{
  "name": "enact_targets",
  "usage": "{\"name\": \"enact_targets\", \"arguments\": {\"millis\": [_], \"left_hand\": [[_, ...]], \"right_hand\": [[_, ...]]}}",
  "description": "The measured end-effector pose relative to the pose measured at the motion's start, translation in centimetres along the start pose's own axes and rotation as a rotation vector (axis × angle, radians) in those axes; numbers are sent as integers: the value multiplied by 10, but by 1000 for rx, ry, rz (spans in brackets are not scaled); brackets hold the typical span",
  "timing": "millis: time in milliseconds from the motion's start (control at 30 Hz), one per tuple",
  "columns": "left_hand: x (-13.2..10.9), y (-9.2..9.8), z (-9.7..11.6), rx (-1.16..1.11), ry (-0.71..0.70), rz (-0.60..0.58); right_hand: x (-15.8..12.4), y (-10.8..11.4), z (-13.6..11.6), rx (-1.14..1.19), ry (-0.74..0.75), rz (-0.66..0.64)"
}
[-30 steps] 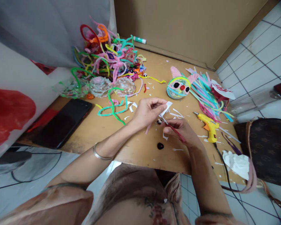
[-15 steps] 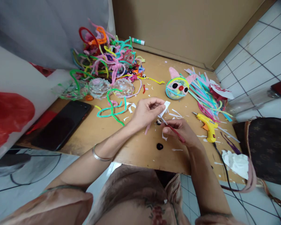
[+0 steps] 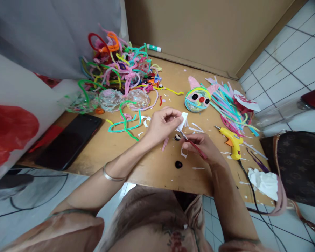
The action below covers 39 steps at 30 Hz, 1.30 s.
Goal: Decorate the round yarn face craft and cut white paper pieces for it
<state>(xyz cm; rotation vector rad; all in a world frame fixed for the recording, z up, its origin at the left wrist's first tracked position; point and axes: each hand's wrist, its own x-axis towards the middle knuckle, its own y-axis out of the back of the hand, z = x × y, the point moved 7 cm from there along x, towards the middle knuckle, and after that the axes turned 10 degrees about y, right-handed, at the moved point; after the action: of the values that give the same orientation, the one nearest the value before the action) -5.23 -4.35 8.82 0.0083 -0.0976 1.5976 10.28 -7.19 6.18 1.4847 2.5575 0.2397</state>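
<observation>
Above the middle of the table, my left hand (image 3: 165, 122) pinches a small white piece of paper (image 3: 183, 120) between thumb and fingers. My right hand (image 3: 201, 145) is closed on a pair of red-handled scissors (image 3: 195, 147), whose blades meet the lower edge of the paper. Below the blades lies a small black-and-pale piece (image 3: 177, 137), and nearer the table's front is a black oval piece (image 3: 179, 164). White paper scraps (image 3: 196, 127) are scattered around both hands. Beyond them stands a round animal head (image 3: 198, 99) with pink ears, black eyes and a red nose.
A tangled heap of pipe cleaners (image 3: 120, 66) fills the back left, near a black phone (image 3: 69, 141). On the right are a yellow glue gun (image 3: 232, 140) with its cord, straight pipe cleaners (image 3: 225, 101), crumpled tissue (image 3: 264, 183) and a brown bag (image 3: 299, 168).
My left hand and the white paper have shifted slightly left, and the paper stands a bit more upright. My right hand stays nearly in place with the scissors. The view has moved slightly.
</observation>
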Motion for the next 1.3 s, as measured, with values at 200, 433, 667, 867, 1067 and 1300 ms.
{"name": "enact_targets", "arguments": {"millis": [200,433,667,867,1067,1300], "left_hand": [[0,7,-2,-95,26,93],[-1,-11,-24,-432,313,-58],[-4,-20,-26,-507,332,-139],[-7,-25,-27,-492,341,-160],[-11,-30,-30,-502,370,-176],[-9,-28,-28,-473,364,-158]], "right_hand": [[-2,9,-9,-2,62,111],[-4,17,-8,85,91,230],[-4,10,-8,101,129,147],[-3,9,-7,189,176,202],[-2,9,-5,229,207,214],[-2,8,-4,219,206,216]]}}
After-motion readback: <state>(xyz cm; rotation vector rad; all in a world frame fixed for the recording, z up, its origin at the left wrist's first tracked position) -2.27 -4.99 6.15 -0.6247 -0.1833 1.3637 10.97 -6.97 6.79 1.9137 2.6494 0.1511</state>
